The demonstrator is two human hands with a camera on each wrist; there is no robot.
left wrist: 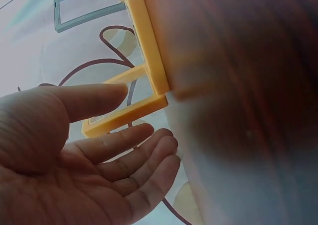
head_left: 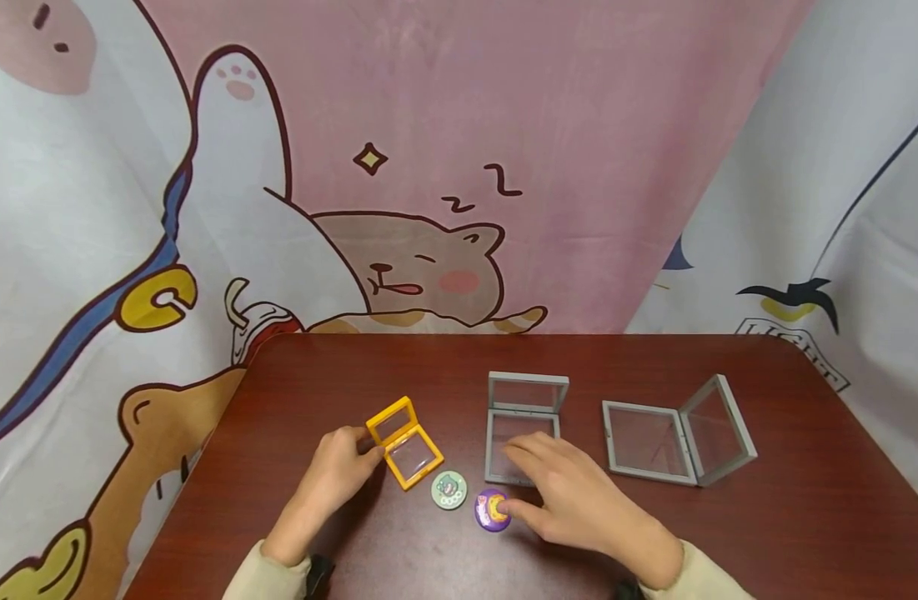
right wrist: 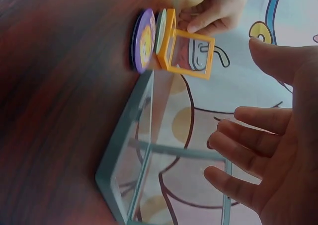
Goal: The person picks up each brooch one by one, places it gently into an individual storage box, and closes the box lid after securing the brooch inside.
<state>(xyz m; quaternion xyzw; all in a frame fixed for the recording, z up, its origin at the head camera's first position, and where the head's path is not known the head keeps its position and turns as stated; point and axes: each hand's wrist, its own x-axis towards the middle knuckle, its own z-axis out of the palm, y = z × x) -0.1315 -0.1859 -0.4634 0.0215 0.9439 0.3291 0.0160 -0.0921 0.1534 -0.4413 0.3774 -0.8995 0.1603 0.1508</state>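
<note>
My left hand is beside the small yellow hinged case, which stands with its lid raised. In the left wrist view the thumb overlaps the yellow lid, the fingers are loosely bent, and contact is hard to tell. My right hand hovers with spread fingers over the middle grey hinged case and the round purple badge; the right wrist view shows nothing held. A round green badge lies between the yellow case and the purple badge.
A second, larger grey hinged case lies open on the right of the brown table, its clear lid tilted up. A curtain printed with cartoon animals hangs behind the table.
</note>
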